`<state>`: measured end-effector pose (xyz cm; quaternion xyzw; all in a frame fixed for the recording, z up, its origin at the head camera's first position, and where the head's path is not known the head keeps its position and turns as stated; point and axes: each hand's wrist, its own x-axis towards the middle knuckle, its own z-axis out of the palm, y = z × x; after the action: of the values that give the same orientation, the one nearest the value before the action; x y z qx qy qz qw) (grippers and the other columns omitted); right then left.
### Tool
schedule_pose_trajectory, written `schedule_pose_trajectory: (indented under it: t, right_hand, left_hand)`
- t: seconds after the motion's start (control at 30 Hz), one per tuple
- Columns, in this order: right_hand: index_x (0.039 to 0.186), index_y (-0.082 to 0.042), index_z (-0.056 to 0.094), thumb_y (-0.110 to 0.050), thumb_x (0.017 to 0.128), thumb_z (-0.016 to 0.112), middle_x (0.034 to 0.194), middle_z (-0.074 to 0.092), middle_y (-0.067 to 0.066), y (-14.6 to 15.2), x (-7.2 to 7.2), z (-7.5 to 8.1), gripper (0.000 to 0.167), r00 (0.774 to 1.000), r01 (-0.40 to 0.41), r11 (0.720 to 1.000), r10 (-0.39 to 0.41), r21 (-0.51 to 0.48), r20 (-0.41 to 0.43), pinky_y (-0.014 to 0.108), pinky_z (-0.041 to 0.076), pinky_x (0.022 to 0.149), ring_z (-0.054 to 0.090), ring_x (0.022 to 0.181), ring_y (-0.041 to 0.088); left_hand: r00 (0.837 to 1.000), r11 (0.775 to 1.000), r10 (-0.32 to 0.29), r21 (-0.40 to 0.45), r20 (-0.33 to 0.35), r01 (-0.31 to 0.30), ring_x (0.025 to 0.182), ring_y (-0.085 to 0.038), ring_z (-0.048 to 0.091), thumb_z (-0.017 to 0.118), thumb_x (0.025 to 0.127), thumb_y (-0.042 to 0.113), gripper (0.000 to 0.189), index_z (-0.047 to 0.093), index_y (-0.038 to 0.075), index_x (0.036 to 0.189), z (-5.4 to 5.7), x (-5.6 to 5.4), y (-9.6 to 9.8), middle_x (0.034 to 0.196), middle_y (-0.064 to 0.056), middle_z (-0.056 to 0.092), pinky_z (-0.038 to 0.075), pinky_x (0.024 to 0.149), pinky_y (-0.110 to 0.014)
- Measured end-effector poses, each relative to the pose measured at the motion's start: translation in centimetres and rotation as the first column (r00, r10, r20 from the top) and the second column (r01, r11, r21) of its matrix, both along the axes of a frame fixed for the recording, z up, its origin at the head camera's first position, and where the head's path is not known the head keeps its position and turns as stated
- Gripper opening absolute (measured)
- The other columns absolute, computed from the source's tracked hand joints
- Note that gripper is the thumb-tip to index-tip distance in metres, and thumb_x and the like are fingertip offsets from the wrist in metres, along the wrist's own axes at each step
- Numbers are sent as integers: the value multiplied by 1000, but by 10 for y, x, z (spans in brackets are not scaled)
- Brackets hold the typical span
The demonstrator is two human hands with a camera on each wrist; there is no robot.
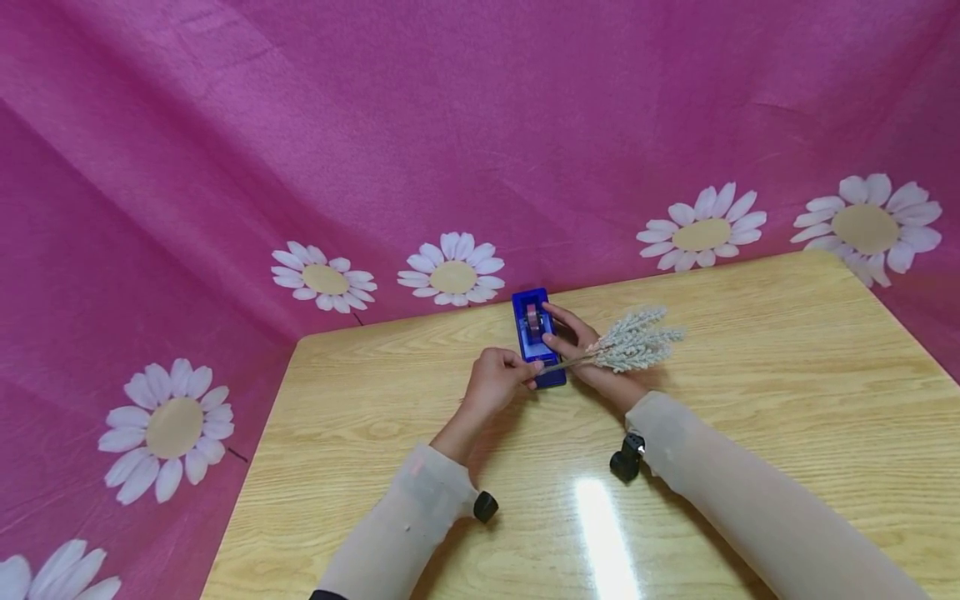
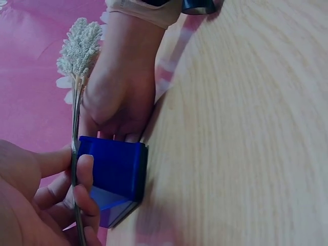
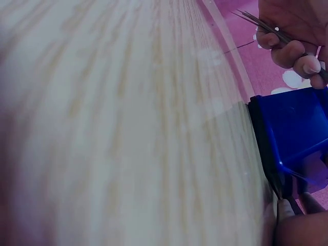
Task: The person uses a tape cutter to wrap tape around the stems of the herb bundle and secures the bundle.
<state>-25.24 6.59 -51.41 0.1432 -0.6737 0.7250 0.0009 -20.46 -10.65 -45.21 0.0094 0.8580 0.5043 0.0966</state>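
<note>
My left hand (image 1: 495, 379) pinches the thin stems of a small bunch of pale dried flowers (image 1: 637, 340) between thumb and fingers. The stems cross the near end of a blue tape dispenser (image 1: 538, 348), and the fluffy heads point right, over my right wrist. In the left wrist view the stems (image 2: 76, 118) run upright beside the dispenser's corner (image 2: 113, 164). My right hand (image 1: 592, 354) grips the dispenser's right side, thumb and forefinger at its edge near the tape roll (image 1: 533, 318). The other right fingers are partly hidden in the head view.
The dispenser stands on a wood-grain table (image 1: 375, 417) near its back edge. Behind and to the left hangs a pink cloth (image 1: 465, 125) printed with large white daisies. Black wrist cameras (image 1: 486, 507) sit at both cuffs. A bright light reflection (image 1: 603, 533) lies on the near tabletop.
</note>
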Motion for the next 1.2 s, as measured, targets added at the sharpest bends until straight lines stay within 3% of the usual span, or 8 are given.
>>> schedule_pose_trajectory:
  t: [0.13,0.43,0.63,1.0,1.1,1.2]
  right_hand:
    - [155,5,37,1,103,57,158,37,33,1,0,1,56,1000,2,999,-3,36,7,54,35,117,37,145,49]
    - [156,3,37,1,102,59,158,37,31,2,-2,-1,58,1000,1,1000,-2,25,25,33,45,108,38,145,48]
    - [155,4,38,-1,103,59,157,38,32,2,0,1,57,1000,7,998,-8,67,18,42,45,109,39,144,49]
    - [156,3,38,-1,102,59,158,37,31,2,1,3,58,999,10,999,-12,48,41,55,36,115,36,147,47]
    - [156,4,37,0,103,58,157,38,32,2,1,3,57,999,6,999,-7,40,36,55,37,115,36,147,48]
    - [155,5,38,1,102,58,156,40,32,2,2,3,57,1000,9,999,-10,41,25,46,43,112,39,145,48]
  left_hand:
    - [999,999,32,13,4,-32,68,-22,67,77,95,20,28,76,-6,83,-5,1,2,64,-5,70,39,52,-21]
    - [995,996,88,38,-46,-87,52,-11,50,78,95,24,30,74,1,76,-13,6,5,67,-7,71,33,45,-23]
    - [988,990,128,72,-91,-122,50,-10,48,79,94,23,29,74,3,74,-18,10,7,68,-11,72,33,45,-23]
    - [978,987,152,68,-142,-144,52,-7,49,79,93,24,28,73,6,73,-26,11,11,67,-11,70,34,47,-22]
    - [978,988,151,61,-143,-144,53,-7,49,79,93,24,29,72,6,72,-25,11,11,67,-12,70,34,48,-22]
    - [976,988,152,51,-159,-145,53,-7,49,79,93,24,29,72,6,71,-26,11,11,67,-12,70,34,48,-22]
